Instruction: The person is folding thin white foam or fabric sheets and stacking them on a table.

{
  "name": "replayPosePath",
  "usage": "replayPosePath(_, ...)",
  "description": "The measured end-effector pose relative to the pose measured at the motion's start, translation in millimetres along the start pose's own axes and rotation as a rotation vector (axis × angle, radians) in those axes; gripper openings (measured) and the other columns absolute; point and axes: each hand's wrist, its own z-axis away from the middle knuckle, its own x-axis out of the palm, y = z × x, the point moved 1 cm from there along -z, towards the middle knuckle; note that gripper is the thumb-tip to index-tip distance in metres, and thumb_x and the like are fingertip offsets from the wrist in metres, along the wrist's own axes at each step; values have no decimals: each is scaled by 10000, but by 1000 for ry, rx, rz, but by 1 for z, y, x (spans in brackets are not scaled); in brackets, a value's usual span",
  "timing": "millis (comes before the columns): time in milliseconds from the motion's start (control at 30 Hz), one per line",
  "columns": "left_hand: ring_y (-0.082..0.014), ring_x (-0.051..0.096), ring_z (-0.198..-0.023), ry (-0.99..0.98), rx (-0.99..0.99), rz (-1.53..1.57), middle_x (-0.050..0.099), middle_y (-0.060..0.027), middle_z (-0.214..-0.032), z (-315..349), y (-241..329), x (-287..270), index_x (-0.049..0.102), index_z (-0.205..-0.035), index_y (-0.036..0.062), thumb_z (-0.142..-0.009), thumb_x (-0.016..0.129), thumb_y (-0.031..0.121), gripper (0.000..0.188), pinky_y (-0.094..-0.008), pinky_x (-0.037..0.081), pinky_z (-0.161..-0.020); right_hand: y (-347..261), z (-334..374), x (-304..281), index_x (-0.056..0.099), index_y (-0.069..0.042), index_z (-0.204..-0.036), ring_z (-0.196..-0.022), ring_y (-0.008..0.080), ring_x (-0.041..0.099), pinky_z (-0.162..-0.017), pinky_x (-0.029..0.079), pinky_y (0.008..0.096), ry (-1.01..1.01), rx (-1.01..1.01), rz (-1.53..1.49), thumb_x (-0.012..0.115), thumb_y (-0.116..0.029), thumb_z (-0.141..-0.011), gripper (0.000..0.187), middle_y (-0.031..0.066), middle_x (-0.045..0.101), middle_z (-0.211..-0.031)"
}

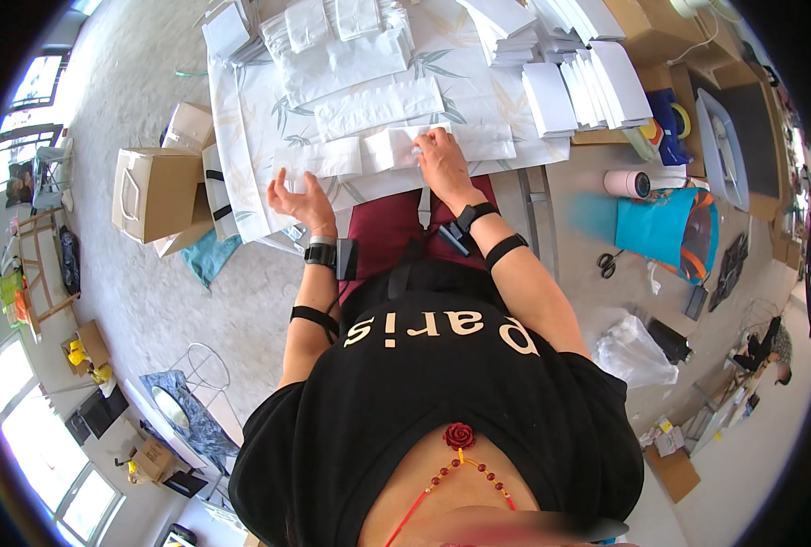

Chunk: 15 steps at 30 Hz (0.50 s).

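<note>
A long white plastic sleeve (483, 141) lies across the near edge of the cloth-covered table. At its middle sits a folded white paper (389, 149), brighter than the sleeve. My right hand (446, 169) bends its fingers down onto the right end of this paper, thumb close to the fingertips. At the sleeve's left end, my left hand (305, 202) hovers by the table edge with fingers spread and nothing in them. Just beyond lies another flat white plastic sleeve (378, 107).
Farther back rests a pile of white plastic sleeves (337, 68). Stacks of white folded paper (551, 100) fill the table's right side. Cardboard boxes (155, 196) stand left of the table. On the right are a pink cup (626, 184), a turquoise bag (656, 228) and black scissors (608, 264).
</note>
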Motion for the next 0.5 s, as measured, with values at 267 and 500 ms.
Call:
replayPosePath(267, -390, 488, -1267, -254, 400, 122, 548, -196, -1300, 19, 92, 17, 605, -1253, 44, -841, 660, -75, 433, -474, 390, -1098, 15, 4, -40, 600, -46, -1164, -1043, 369, 593, -899, 499, 479, 286, 23, 75, 735, -68, -835, 357, 152, 599, -1130)
replayPosePath(500, -408, 593, -1083, -794, 386, 246, 573, -210, -1207, 62, 124, 81, 636, -1224, 22, -874, 650, -34, 355, -459, 507, -932, 72, 19, -67, 570, 5, -1196, -1104, 397, 601, -901, 532, 470, 229, 442, 352, 843, -252, -821, 530, 207, 600, -1156)
